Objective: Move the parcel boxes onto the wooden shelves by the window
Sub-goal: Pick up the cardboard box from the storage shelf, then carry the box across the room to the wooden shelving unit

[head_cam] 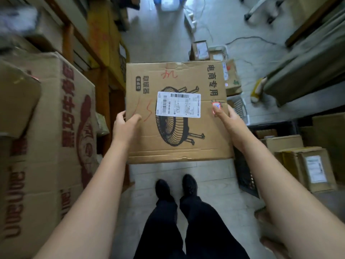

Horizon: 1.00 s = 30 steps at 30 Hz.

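I hold a large brown parcel box [177, 139] in front of me above the floor, its top face printed with a fan-heater drawing and carrying a white shipping label. My left hand [124, 127] grips its left edge, thumb on top. On the right edge sits my right hand [228, 121], thumb pressed on the top face. The wooden shelves [104, 71] run along my left, their lower parts hidden behind stacked cartons.
Big cartons with red print [56, 143] stand close on my left. Smaller parcels [306, 165] and a black crate [244, 174] crowd the right. More boxes [231, 77] and cables lie on the floor ahead. My feet stand on pale tiles [162, 171].
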Tool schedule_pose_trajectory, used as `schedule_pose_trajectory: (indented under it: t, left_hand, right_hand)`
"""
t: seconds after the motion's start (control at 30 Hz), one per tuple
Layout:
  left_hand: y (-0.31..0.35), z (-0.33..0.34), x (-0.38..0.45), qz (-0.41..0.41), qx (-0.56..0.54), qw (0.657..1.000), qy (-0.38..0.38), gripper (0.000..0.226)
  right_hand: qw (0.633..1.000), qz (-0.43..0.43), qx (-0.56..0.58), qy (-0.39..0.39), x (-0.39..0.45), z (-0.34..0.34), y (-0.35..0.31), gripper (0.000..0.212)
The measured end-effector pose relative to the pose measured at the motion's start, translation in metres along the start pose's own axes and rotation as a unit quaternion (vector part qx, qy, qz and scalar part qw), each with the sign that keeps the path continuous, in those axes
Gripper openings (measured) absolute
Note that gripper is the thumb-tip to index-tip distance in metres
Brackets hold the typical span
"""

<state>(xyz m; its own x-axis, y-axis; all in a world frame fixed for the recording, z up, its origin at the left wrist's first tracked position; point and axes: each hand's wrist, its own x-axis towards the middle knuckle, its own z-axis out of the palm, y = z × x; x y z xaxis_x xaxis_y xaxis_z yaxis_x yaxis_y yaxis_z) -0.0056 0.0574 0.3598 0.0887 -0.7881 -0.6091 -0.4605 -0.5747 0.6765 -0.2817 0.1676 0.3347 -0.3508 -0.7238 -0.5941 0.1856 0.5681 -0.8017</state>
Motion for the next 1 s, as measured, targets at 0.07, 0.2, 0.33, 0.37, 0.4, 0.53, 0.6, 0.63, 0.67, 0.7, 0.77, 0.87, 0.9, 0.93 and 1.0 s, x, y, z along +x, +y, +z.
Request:
schedule_pose_trajectory:
  t: [0.07, 0.2, 0.33, 0.37, 0.4, 0.53, 0.6, 0.63, 0.67, 0.7, 0.77, 0.87, 0.9, 0.93, 1.0]
  left_hand:
    - [0.02, -0.014, -0.02, 0.015, -0.019, 1.0, -0.007, 0.087]
    - [0.059, -0.048, -0.059, 0.031, -0.071, 0.996, -0.037, 0.065]
    - [0.083, -0.078, -0.09, 0.057, -0.1, 0.991, -0.064, 0.059]
    - [0.09, -0.086, -0.101, 0.069, -0.111, 0.989, -0.066, 0.06]
    - [0.096, -0.092, -0.11, 0.08, -0.12, 0.987, -0.07, 0.06]
    - [0.111, -0.115, -0.134, 0.115, -0.152, 0.978, -0.081, 0.056]
    - [0.119, -0.129, -0.144, 0.127, -0.17, 0.973, -0.09, 0.052]
    - [0.123, -0.136, -0.149, 0.141, -0.175, 0.97, -0.092, 0.049]
    - [0.126, -0.141, -0.152, 0.155, -0.175, 0.968, -0.093, 0.045]
    - [0.128, -0.146, -0.156, 0.165, -0.178, 0.966, -0.087, 0.041]
    - [0.13, -0.153, -0.158, 0.172, -0.191, 0.963, -0.079, 0.045]
    - [0.138, -0.156, -0.153, 0.171, -0.204, 0.962, -0.068, 0.045]
    - [0.142, -0.154, -0.152, 0.176, -0.2, 0.962, -0.064, 0.042]
    - [0.145, -0.152, -0.149, 0.18, -0.197, 0.962, -0.063, 0.04]
    - [0.152, -0.147, -0.144, 0.181, -0.196, 0.961, -0.069, 0.038]
  right_hand:
    - [0.999, -0.004, 0.032, 0.006, -0.021, -0.005, -0.023, 0.064]
    - [0.992, 0.005, 0.129, -0.008, -0.064, -0.012, -0.067, 0.059]
    - [0.982, -0.008, 0.187, -0.04, -0.1, -0.013, -0.098, 0.051]
    - [0.982, -0.015, 0.187, -0.037, -0.11, -0.012, -0.107, 0.052]
    - [0.982, -0.027, 0.187, -0.031, -0.12, -0.01, -0.116, 0.055]
    - [0.979, -0.06, 0.192, -0.038, -0.144, -0.007, -0.142, 0.056]
    - [0.974, -0.08, 0.204, -0.056, -0.157, -0.005, -0.155, 0.055]
    - [0.973, -0.088, 0.205, -0.057, -0.161, -0.005, -0.161, 0.054]
    - [0.972, -0.094, 0.208, -0.054, -0.165, -0.005, -0.165, 0.053]
    - [0.97, -0.1, 0.214, -0.055, -0.168, -0.004, -0.169, 0.051]
    - [0.967, -0.114, 0.22, -0.052, -0.171, -0.002, -0.178, 0.046]
    - [0.965, -0.114, 0.233, -0.044, -0.172, 0.001, -0.188, 0.046]
    - [0.964, -0.116, 0.236, -0.04, -0.171, 0.001, -0.19, 0.046]
    - [0.965, -0.113, 0.235, -0.037, -0.169, 0.0, -0.191, 0.045]
    - [0.966, -0.113, 0.233, -0.031, -0.174, 0.002, -0.202, 0.044]
